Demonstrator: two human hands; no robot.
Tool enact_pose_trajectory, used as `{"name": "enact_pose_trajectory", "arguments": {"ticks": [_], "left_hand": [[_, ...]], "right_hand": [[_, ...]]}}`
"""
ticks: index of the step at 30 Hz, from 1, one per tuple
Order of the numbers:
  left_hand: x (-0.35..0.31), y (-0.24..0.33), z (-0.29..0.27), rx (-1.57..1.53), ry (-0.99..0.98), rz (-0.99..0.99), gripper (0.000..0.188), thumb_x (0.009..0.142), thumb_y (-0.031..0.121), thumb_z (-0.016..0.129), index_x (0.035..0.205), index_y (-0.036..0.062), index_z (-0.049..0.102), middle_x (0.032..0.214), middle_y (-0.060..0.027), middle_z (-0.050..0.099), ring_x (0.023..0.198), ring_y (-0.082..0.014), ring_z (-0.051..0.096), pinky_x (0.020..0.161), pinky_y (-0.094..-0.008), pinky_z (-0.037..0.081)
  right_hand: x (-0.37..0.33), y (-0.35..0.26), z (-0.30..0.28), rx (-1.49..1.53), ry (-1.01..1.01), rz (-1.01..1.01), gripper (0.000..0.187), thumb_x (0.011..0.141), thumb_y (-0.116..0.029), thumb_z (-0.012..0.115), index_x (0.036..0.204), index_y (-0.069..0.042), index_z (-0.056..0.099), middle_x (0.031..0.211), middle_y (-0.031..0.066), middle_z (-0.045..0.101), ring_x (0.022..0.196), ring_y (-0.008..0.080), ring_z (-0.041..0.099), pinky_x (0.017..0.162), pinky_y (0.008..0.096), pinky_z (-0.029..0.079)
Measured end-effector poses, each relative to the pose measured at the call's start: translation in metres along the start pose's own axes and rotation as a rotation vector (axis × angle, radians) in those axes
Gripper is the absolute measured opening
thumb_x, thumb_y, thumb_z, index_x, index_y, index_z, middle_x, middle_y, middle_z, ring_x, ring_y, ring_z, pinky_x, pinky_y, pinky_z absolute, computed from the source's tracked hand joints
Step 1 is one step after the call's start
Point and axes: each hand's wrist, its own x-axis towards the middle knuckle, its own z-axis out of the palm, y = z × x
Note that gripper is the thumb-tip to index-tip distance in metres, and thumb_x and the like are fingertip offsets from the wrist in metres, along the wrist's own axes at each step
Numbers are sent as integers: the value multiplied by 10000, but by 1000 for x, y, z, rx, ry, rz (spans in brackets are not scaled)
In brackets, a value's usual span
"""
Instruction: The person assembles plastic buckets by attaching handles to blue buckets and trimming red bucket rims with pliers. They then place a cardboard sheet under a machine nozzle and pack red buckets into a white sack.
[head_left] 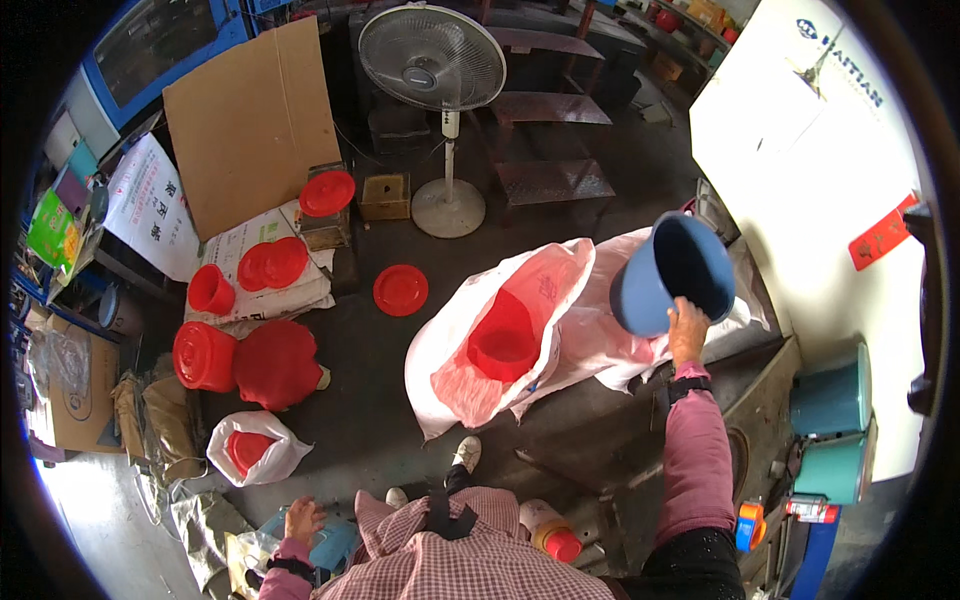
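Observation:
My right hand is closed on the near rim of a dark blue plastic bucket, its mouth tilted toward me. The bucket is over or against white sacks; whether it rests on them I cannot tell. To its left stands an open white sack with a red plastic container inside. Low on the left, my left hand has its fingers apart and holds nothing. Beside it is a teal-blue object, partly hidden by my checked apron.
A standing fan and metal steps are at the back. Red lids, a red bucket and a small white sack lie to the left. A white machine panel and teal buckets border the right.

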Motion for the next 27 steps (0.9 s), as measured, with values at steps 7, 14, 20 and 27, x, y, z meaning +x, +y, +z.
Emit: {"name": "enact_pose_trajectory", "arguments": {"ticks": [7, 14, 20, 27], "left_hand": [[-28, 43, 33, 77, 44, -109, 412, 962, 242, 562, 1341, 107, 475, 1117, -114, 622, 896, -246, 656, 681, -379, 551], [42, 90, 33, 54, 12, -141, 383, 968, 230, 550, 1335, 137, 487, 1118, -85, 624, 867, -229, 652, 692, -375, 521], [152, 102, -21, -111, -133, -249, 314, 973, 237, 524, 1260, 112, 543, 1058, -59, 638, 888, -253, 652, 682, -418, 513], [229, 189, -91, -64, 9, -162, 322, 975, 250, 531, 1276, 142, 572, 1041, -37, 650, 797, -192, 651, 599, -337, 497]], "right_hand": [[-3, 19, 112, -47, -334, 106, 173, 909, -181, 583, 1050, -90, 540, 1013, 152, 626, 995, 389, 574, 874, 502, 413], [37, 16, 79, -140, -555, 213, 790, 757, -322, 773, 1423, -168, 376, 1398, 155, 457, 1314, 381, 385, 1066, 510, 333], [83, -69, -1, -217, -361, 152, 690, 862, -271, 668, 1455, -108, 353, 1383, 210, 465, 1256, 403, 443, 1040, 485, 354], [165, -323, -45, 36, -165, -255, 548, 862, -200, 639, 1358, -40, 467, 1279, 220, 533, 1201, 411, 480, 1027, 476, 369]]}}
